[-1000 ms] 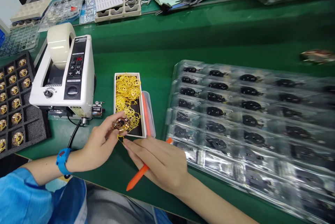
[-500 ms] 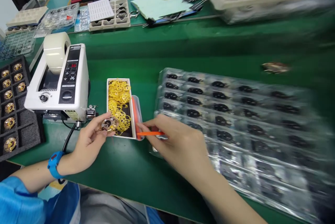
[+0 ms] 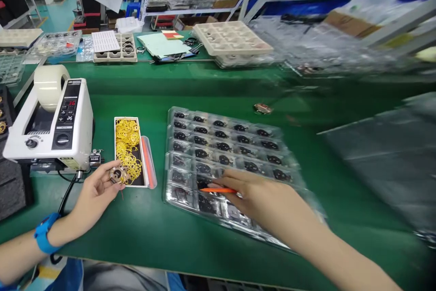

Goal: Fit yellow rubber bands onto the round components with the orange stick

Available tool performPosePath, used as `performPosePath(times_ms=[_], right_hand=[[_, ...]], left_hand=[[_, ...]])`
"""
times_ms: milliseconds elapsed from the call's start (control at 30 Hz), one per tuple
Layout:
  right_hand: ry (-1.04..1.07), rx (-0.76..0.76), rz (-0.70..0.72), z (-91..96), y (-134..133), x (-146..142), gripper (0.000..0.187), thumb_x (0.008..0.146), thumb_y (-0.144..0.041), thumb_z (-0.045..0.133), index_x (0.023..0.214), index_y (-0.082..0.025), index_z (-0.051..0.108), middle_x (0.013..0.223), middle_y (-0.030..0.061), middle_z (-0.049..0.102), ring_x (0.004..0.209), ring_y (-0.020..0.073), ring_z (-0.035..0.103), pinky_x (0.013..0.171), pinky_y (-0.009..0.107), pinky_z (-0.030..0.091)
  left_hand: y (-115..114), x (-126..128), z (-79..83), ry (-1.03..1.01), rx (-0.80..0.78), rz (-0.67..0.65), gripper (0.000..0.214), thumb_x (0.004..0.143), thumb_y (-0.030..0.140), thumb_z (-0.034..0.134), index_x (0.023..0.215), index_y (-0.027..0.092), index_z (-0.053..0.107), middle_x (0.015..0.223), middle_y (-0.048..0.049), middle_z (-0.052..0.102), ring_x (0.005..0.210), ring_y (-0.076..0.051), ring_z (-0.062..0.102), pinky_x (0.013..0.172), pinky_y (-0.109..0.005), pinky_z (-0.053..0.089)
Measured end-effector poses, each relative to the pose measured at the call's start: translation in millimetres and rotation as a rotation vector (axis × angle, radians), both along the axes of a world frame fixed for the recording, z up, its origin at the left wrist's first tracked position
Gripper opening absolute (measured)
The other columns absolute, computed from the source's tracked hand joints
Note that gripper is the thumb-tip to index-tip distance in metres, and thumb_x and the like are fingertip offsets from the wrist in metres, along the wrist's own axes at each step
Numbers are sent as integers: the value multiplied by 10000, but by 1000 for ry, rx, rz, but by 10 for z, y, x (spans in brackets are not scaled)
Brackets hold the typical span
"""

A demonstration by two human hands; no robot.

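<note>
My left hand (image 3: 91, 193) pinches a small round brass-coloured part (image 3: 117, 174) beside a narrow white box of yellow rings (image 3: 126, 145). My right hand (image 3: 264, 202) reaches over a clear plastic blister tray (image 3: 225, 145) of small black parts. It grips an orange pen-like tool (image 3: 218, 189), whose tip points left over the tray's near rows. A blue band sits on my left wrist (image 3: 43, 236).
A white tape dispenser (image 3: 51, 120) with a tape roll stands at the left, its cable running toward the table edge. A loose part (image 3: 262, 108) lies on the green mat beyond the tray. Beige trays (image 3: 231, 36), papers and clear packaging fill the back; a dark foam tray sits far left.
My right hand has carried the orange tool rightward from the ring box onto the blister tray. The view has swung up and to the right. My left hand keeps holding the round part.
</note>
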State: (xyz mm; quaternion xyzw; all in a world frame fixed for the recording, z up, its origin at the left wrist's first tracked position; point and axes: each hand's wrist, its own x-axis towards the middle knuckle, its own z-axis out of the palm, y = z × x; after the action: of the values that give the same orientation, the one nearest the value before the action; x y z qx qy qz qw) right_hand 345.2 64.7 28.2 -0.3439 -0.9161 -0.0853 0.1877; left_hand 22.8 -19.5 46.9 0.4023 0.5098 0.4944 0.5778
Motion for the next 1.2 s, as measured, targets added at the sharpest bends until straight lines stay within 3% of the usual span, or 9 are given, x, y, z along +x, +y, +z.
performPosePath(times_ms=[133, 267, 333, 433, 567, 667, 900, 1067, 1200], right_hand=[[-7, 35, -18, -116, 14, -51, 530, 997, -440, 363, 549, -210, 528, 477, 12, 553, 286, 126, 475, 255, 252, 221], [155, -26, 75, -4, 79, -166, 499, 976, -460, 434, 529, -237, 457, 375, -12, 472, 211, 94, 372, 226, 244, 152], [234, -155, 127, 126, 77, -304, 438, 976, -451, 446, 604, -239, 538, 432, -6, 533, 254, 94, 437, 230, 225, 216], [399, -462, 168, 324, -18, -662, 306, 987, -381, 449, 815, -243, 661, 677, 16, 664, 494, 118, 623, 398, 203, 452], [639, -821, 150, 409, -185, -1199, 259, 949, -294, 503, 765, -236, 676, 696, 5, 628, 547, 119, 570, 435, 214, 420], [775, -953, 62, 343, -238, -1428, 218, 875, -281, 587, 683, -223, 672, 676, -1, 591, 560, 116, 520, 482, 223, 403], [851, -1064, -17, 234, -240, -1473, 157, 794, -298, 657, 656, -234, 699, 673, 4, 578, 589, 128, 492, 515, 251, 367], [849, -1062, -9, 238, -232, -1459, 167, 791, -270, 655, 634, -224, 687, 643, -3, 567, 566, 117, 477, 492, 237, 361], [846, -993, -6, 237, -256, -1479, 158, 798, -224, 646, 644, -221, 683, 647, -10, 580, 547, 102, 471, 471, 221, 361]], left_hand=[[1, 17, -39, -54, 17, -32, 415, 807, 222, 674, 1214, 193, 596, 1136, -96, 701, 997, -180, 665, 886, -323, 548], [4, 12, -78, -142, 38, -81, 434, 825, 196, 645, 1253, 224, 572, 1199, -92, 677, 1087, -191, 644, 976, -363, 511], [-2, 2, -101, -184, 54, -124, 449, 841, 181, 623, 1279, 257, 556, 1255, -83, 650, 1128, -194, 627, 987, -368, 507], [-12, -9, -112, -192, 76, -171, 456, 864, 185, 606, 1302, 294, 540, 1316, -70, 610, 1159, -196, 608, 997, -367, 502], [-11, -5, -66, -170, 74, -201, 410, 905, 262, 580, 1311, 306, 541, 1270, -59, 616, 1169, -201, 587, 1013, -382, 494], [-11, 9, -32, -144, 74, -217, 386, 925, 312, 549, 1311, 309, 545, 1135, -44, 630, 1100, -186, 594, 1015, -392, 492], [-53, -3, -73, 72, 77, -248, 452, 952, 321, 477, 1402, 288, 456, 814, 5, 478, 766, -128, 513, 960, -434, 512], [-74, -22, -89, 173, 95, -290, 464, 955, 255, 447, 1418, 286, 438, 763, 16, 419, 712, -125, 444, 932, -433, 529], [-81, -6, -86, 159, 89, -293, 476, 956, 245, 438, 1431, 275, 419, 790, 4, 446, 780, -138, 511, 950, -429, 531]])
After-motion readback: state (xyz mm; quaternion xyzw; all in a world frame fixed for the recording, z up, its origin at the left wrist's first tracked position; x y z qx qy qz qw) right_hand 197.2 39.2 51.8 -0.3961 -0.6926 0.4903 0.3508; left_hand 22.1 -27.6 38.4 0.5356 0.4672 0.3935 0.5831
